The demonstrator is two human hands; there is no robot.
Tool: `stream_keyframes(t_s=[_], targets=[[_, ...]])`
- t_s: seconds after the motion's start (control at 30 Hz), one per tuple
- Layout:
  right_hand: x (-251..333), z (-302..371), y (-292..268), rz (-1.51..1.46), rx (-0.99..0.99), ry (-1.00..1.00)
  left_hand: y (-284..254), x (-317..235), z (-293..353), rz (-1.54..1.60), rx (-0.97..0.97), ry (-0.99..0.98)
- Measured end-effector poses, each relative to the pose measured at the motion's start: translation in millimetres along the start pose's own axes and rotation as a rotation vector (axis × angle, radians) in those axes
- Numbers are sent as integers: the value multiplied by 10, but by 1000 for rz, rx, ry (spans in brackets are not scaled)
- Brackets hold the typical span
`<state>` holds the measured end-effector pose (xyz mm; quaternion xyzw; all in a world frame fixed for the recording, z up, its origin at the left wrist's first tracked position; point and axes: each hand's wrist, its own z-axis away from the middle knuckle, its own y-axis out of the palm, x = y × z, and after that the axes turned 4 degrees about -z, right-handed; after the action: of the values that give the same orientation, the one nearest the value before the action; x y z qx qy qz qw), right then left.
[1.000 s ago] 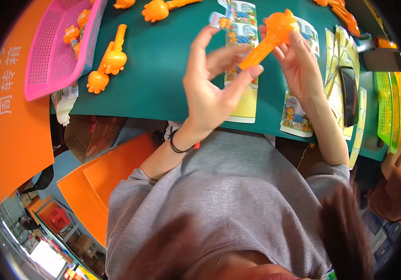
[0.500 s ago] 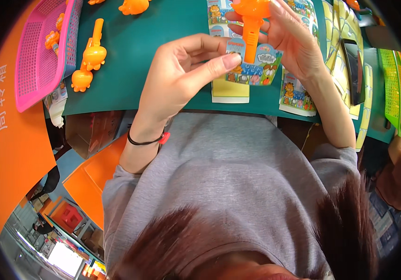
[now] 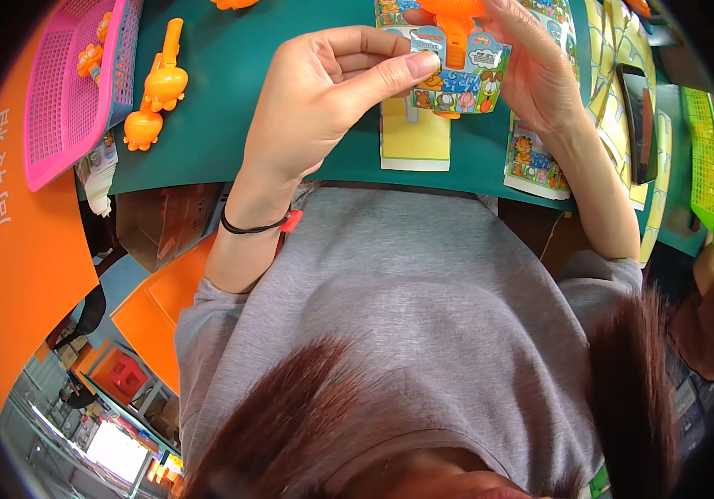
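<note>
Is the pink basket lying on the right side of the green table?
No, the pink basket lies at the left edge of the green table.

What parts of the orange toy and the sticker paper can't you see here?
Head view:
- Orange toy: its top is cut off by the upper edge.
- Sticker sheet: partly covered by the left hand thumb and the right hand; its small pictures are too tiny to tell.
- Pink basket: what lies inside is mostly cut off at the rim.
- Green basket: bent and squeezed at the right rim.
</note>
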<state>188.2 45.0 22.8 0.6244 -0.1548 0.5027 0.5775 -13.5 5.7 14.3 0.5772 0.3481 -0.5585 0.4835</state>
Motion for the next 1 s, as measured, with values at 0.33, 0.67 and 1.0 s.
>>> stream_keyframes(t_s=[0.33, 0.67, 1.0], targets=[[-15, -8, -45, -6, 40, 7, 6, 26, -28, -33, -4, 10], [-76, -118, -144, 36, 42, 33, 26, 29, -16, -34, -6, 24], [-101, -114, -149, -262, 387, -53, 47, 69, -11, -27, -51, 39]])
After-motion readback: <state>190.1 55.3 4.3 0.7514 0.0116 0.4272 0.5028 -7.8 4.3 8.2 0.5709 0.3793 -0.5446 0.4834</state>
